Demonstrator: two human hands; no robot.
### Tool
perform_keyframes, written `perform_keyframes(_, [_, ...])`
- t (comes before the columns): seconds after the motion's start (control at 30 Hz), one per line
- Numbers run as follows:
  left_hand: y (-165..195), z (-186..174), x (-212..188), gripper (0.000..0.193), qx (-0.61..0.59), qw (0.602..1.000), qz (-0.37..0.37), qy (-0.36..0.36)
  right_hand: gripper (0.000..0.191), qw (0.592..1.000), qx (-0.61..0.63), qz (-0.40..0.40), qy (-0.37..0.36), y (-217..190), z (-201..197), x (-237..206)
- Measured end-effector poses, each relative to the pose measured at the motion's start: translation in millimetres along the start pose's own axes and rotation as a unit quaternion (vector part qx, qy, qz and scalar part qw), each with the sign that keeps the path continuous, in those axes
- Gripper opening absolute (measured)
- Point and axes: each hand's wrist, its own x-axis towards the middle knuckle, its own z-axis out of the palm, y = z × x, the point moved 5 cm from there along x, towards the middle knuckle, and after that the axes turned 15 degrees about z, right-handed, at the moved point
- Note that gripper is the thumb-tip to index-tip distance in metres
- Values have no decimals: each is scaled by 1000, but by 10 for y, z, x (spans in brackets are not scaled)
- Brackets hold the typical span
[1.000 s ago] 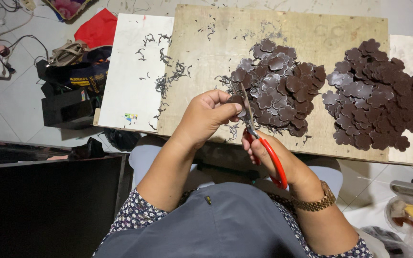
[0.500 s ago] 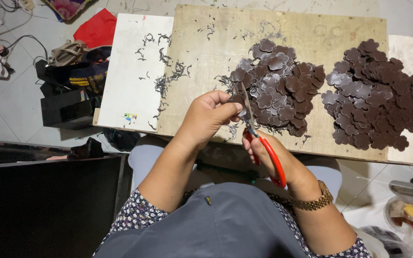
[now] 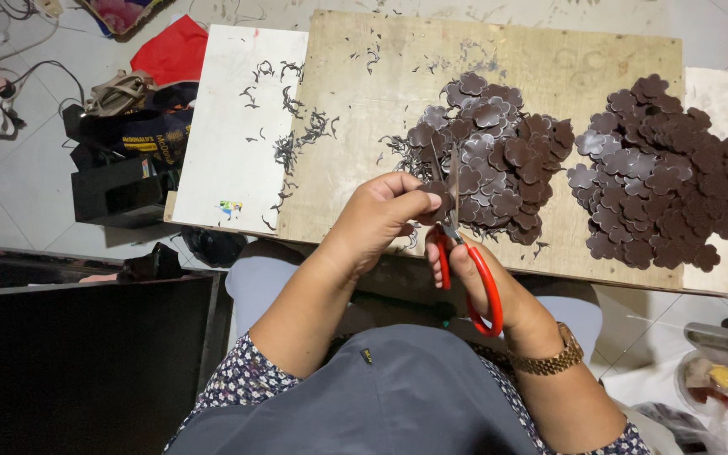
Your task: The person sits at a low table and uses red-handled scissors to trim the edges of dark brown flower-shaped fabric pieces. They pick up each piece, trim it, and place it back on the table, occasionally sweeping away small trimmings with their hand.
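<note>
A bare plywood worktop (image 3: 381, 109) spans my lap over a pale tiled floor (image 3: 35, 211), strewn with dark trimmings (image 3: 297, 139) and two heaps of brown flower-shaped pieces (image 3: 499, 152). My left hand (image 3: 377, 221) pinches one brown piece (image 3: 436, 195). My right hand (image 3: 482, 282) is closed through the red-handled scissors (image 3: 457, 244) — blades slightly parted, long axis pointing away from me, at that piece.

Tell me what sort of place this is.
Probably a home workshop for piecework on the floor, not a factory. A bare plywood board serves as the bench, heaped with brown flower-shaped pieces and strewn trimmings. The right hand works red-handled scissors; bags lie on the tiled floor.
</note>
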Motion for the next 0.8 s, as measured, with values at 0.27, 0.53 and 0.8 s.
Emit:
perform_keyframes(0.27, [-22,-32,12,10,32,999,22,11,62,999,13,13,36,62,-19,51])
perform_keyframes(0.53, [-33,-72,35,10,50,999,10,18,57,998,14,25,47,102,-46,73])
perform_keyframes(0.8, [-24,-85,44,9,55,998,0,15,54,998,23,41,48,121,-50,87])
